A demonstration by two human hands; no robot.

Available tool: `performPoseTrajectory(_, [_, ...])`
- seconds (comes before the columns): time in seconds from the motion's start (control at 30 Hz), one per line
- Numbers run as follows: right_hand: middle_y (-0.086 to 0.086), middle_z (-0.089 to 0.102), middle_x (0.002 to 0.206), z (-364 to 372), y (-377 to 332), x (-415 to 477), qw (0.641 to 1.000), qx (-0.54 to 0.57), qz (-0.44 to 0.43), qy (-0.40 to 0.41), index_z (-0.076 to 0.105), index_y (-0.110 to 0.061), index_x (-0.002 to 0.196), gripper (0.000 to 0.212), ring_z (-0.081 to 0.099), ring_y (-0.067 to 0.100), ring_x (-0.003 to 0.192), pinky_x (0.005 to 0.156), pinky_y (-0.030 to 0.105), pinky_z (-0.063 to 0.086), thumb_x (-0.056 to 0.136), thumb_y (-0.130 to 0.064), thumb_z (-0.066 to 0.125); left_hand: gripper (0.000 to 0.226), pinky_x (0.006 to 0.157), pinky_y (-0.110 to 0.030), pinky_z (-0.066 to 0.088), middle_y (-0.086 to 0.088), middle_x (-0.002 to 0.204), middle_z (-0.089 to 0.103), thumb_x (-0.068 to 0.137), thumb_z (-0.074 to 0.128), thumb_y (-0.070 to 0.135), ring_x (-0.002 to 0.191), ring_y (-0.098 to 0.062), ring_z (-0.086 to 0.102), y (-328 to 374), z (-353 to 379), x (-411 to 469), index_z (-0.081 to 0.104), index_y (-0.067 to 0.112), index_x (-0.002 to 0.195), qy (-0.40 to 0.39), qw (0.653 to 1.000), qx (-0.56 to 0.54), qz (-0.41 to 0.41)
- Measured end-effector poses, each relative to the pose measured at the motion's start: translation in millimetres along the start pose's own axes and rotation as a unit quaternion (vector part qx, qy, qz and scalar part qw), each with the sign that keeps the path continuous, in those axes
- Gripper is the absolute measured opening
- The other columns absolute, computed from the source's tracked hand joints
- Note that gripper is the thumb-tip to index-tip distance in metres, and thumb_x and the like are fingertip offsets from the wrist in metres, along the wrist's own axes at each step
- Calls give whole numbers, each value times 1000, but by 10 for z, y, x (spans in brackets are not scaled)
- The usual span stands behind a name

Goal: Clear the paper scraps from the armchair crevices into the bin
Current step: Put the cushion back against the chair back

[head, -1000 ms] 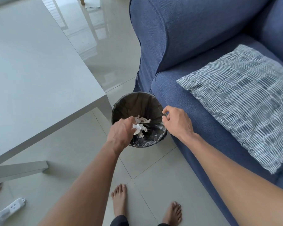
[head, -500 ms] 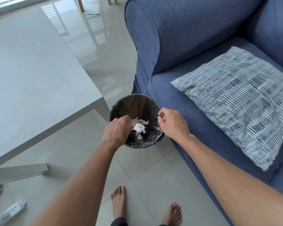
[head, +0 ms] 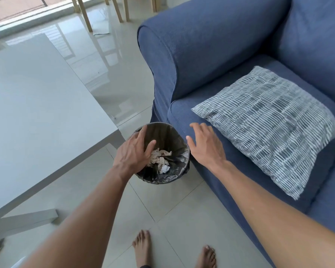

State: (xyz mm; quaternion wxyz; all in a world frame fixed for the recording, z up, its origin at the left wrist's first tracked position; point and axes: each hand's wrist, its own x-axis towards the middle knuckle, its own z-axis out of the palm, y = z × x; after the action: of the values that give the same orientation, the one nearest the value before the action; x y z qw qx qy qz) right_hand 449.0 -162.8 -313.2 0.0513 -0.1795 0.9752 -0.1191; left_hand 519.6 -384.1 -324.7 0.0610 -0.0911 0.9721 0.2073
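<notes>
While both arms reach forward from the bottom of the view, the left hand (head: 133, 151) hovers over the near-left rim of the bin (head: 179, 172), fingers spread and palm down, gripping nothing at all. Over on the other side, the right hand (head: 205, 145) sits just past the bin's right edge, above the front of the armchair (head: 201, 55) seat, fingers splayed wide and likewise empty. Whether those fingertips actually touch the blue fabric is hard to say from this angle.

Down inside the bin, lined with a dark plastic bag, lie the paper scraps (head: 160, 160): a crumpled beige heap with one small white ball at its near edge. The bin itself stands on the tiled floor (head: 162, 206), tucked right against the front corner of the armchair and just beside the corner of the pale table (head: 37, 113).

On the seat, a striped cushion (head: 269, 124) in white and grey-blue rests at an angle, near the right hand but apart from it. The seams around the seat look free of paper from here, though the cushion hides part of them. Two bare feet (head: 174, 250) stand on the tiles at the bottom of the view, and wooden chair legs (head: 104, 10) show at the top.
</notes>
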Motion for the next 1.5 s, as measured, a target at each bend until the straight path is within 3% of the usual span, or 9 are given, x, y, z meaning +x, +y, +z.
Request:
performPoseTrajectory(0.23, [9, 59, 119, -574, 106, 242, 994, -16, 28, 101, 52, -10, 133, 42, 56, 26, 106, 90, 39, 46, 100, -36, 49, 69, 113, -40, 31, -10, 152, 38, 98, 30, 57, 137, -27, 38, 282, -466, 379, 26, 17, 153, 4, 997, 38, 70])
performPoseTrajectory(0.47, [17, 51, 136, -951, 608, 281, 984, -50, 126, 112, 41, -9, 147, 60, 48, 32, 125, 103, 46, 38, 101, -48, 38, 68, 114, -39, 28, -8, 155, 33, 98, 28, 58, 140, -27, 36, 736, -657, 789, 24, 19, 154, -14, 986, 88, 142])
performPoseTrajectory(0.77, [23, 29, 156, -1081, 1695, 111, 953, -42, 286, 94, 22, -13, 157, 71, 25, 39, 146, 119, 54, 19, 101, -57, 23, 75, 117, -41, 26, -9, 159, 23, 97, 23, 62, 145, -25, 27, 1709, -308, 1347, 17, 17, 156, -62, 969, 89, 224])
performPoseTrajectory(0.93, [22, 20, 159, -1042, 2270, -66, 916, 17, 391, 90, 16, -20, 158, 78, 16, 45, 146, 118, 60, 15, 96, -67, 19, 75, 118, -38, 16, -9, 162, 13, 97, 22, 63, 147, -25, 18, 2277, -80, 1592, 11, 19, 157, -111, 962, 90, 233])
performPoseTrajectory(1.07, [18, 6, 163, -1006, 2494, -132, 889, 89, 443, 75, 8, -34, 158, 79, 6, 54, 146, 118, 63, 9, 92, -75, 25, 77, 117, -41, 16, -13, 161, 12, 96, 22, 66, 148, -26, 13, 2634, 28, 1857, 11, 21, 157, -157, 970, 72, 173])
performPoseTrajectory(1.2, [14, 2, 163, -984, 2625, -109, 860, 166, 474, 94, 8, -36, 157, 88, 12, 57, 143, 114, 65, 21, 86, -82, 30, 81, 118, -42, 16, -14, 161, 14, 94, 24, 68, 149, -24, 10, 2871, 150, 2056, 9, 20, 157, -193, 972, 55, 125])
performPoseTrajectory(1.33, [14, -6, 164, -944, 2714, -126, 827, 238, 496, 111, 2, -41, 157, 97, 31, 51, 140, 105, 59, 40, 79, -88, 35, 86, 117, -45, 20, -16, 158, 23, 90, 26, 73, 146, -28, 21, 3013, 298, 2176, 11, 21, 156, -217, 973, 21, 77])
performPoseTrajectory(1.5, [17, -8, 164, -933, 2750, -70, 812, 266, 508, 107, 1, -42, 156, 99, 43, 47, 134, 99, 53, 45, 78, -86, 42, 87, 114, -44, 26, -19, 152, 31, 90, 33, 72, 140, -32, 31, 3098, 394, 2265, 14, 19, 156, -232, 971, 1, 50])
